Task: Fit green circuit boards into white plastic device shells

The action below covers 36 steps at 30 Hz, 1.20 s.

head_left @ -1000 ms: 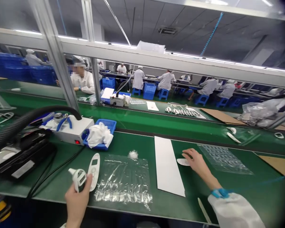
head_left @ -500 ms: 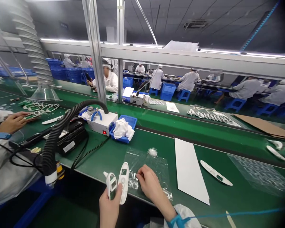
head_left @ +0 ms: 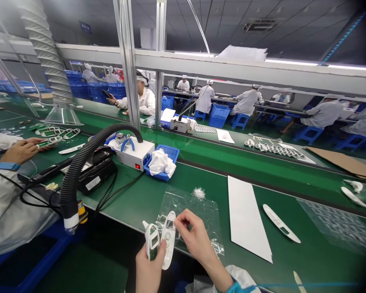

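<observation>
My left hand [head_left: 151, 262] is closed around a white thermometer-shaped housing [head_left: 153, 240] with a green board inside, and a long white cover [head_left: 168, 240] with a window, side by side. My right hand [head_left: 192, 231] has thumb and index finger pinched at the upper right edge of the cover, near its window; anything between the fingertips is too small to make out. Behind both hands a clear plastic bag [head_left: 209, 207] lies on the green table, with a small white clump [head_left: 199, 193] at its far edge.
A white card [head_left: 247, 219] and another white cover [head_left: 281, 224] lie to the right, beside a clear sheet [head_left: 335, 221]. A blue tray [head_left: 171, 153] with white cloth stands behind. A black hose [head_left: 70, 179] arches at left, near a co-worker's hands [head_left: 21, 149].
My right hand has moved from the plastic bag to the cover's window end. The camera view has shifted slightly, and my left hand still holds both parts.
</observation>
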Each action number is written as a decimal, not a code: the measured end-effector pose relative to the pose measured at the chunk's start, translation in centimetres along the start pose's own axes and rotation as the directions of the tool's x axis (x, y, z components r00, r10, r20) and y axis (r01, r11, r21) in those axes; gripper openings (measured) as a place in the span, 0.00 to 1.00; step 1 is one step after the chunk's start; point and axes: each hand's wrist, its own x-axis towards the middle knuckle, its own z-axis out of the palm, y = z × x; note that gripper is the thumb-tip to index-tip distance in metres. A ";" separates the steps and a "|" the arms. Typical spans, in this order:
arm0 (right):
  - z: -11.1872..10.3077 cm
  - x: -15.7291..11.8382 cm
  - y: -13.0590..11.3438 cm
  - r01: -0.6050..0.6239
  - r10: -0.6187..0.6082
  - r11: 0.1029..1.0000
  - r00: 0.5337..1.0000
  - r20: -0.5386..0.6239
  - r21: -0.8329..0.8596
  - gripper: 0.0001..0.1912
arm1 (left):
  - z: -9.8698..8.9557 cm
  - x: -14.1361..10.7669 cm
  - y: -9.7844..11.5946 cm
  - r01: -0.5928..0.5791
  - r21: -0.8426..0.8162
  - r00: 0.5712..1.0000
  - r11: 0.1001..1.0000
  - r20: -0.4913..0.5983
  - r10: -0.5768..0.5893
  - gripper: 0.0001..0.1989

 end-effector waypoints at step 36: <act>3.4 -2.5 0.2 -0.048 0.048 0.999 0.999 -0.016 0.004 0.09 | -0.5 -1.6 -0.4 -0.085 0.048 0.989 0.995 -0.118 0.090 0.18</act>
